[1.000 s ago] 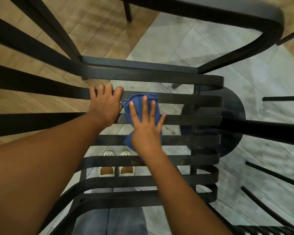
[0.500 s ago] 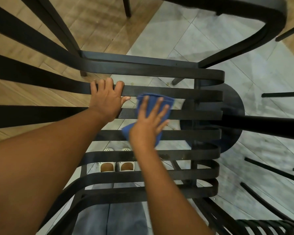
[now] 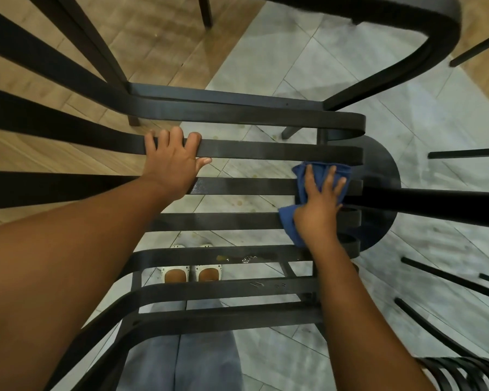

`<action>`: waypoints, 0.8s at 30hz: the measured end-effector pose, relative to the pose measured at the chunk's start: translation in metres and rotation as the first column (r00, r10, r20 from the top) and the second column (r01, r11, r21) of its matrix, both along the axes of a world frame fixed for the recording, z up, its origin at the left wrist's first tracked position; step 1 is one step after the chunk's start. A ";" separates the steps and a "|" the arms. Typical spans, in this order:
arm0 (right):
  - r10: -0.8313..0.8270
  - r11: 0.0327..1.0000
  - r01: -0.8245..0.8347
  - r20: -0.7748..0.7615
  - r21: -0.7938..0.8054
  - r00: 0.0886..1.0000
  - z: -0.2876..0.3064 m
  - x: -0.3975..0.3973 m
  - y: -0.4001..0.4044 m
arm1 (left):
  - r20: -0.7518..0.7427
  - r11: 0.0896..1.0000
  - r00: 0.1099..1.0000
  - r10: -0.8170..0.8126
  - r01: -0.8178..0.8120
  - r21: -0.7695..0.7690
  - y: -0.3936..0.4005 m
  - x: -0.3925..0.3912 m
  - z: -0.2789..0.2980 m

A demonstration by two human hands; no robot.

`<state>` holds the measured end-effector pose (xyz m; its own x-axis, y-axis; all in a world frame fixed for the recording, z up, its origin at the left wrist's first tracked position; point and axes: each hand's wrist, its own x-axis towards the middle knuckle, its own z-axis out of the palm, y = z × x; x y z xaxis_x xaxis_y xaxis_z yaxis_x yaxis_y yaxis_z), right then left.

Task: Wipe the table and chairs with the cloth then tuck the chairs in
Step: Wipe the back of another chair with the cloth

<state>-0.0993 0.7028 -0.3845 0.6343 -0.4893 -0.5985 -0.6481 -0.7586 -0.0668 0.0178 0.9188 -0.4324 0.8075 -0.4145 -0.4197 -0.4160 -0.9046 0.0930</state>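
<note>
A black slatted chair (image 3: 266, 152) fills the view from above, its flat slats running left to right. My left hand (image 3: 171, 160) grips the second slat near the middle, fingers curled over its far edge. My right hand (image 3: 318, 206) presses a blue cloth (image 3: 304, 179) flat on the slats at the chair's right end, fingers spread. Part of the cloth is hidden under the palm. A wet, dirty patch (image 3: 237, 258) shows on a nearer slat.
A round black table base (image 3: 384, 176) sits on the grey tiled floor under the chair's right end. Another black chair (image 3: 407, 43) curves across the top right. Thin black legs (image 3: 446, 275) stand at right. My feet in white shoes (image 3: 192, 270) are below.
My right hand has slid the blue cloth along the slats from the middle to the chair's right end. My left hand has kept its grip on the same slat.
</note>
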 end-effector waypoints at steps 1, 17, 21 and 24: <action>0.020 0.996 -0.019 -0.003 0.092 1.000 0.005 0.004 0.006 | -0.005 1.000 1.000 0.004 -0.004 -0.003 0.000 0.000 0.001; 0.336 0.940 -0.319 0.167 -0.118 0.927 -0.027 -0.001 -0.024 | 0.021 0.958 0.973 -0.229 0.229 -0.173 -0.102 -0.124 0.001; 0.387 0.918 -0.346 0.256 -0.191 0.886 -0.035 -0.004 -0.029 | 0.169 0.942 0.962 -0.215 0.250 -0.224 -0.094 -0.134 -0.009; 0.403 0.907 -0.330 0.314 -0.262 0.860 -0.043 -0.003 -0.028 | 0.235 0.892 0.952 -0.196 0.273 -0.361 -0.076 -0.134 -0.015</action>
<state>-0.1027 0.6749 -0.4274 0.9402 -0.2609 -0.2191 -0.2810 -0.9575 -0.0654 -0.1158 0.8423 -0.4474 0.7137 -0.6993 -0.0396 -0.6559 -0.6872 0.3125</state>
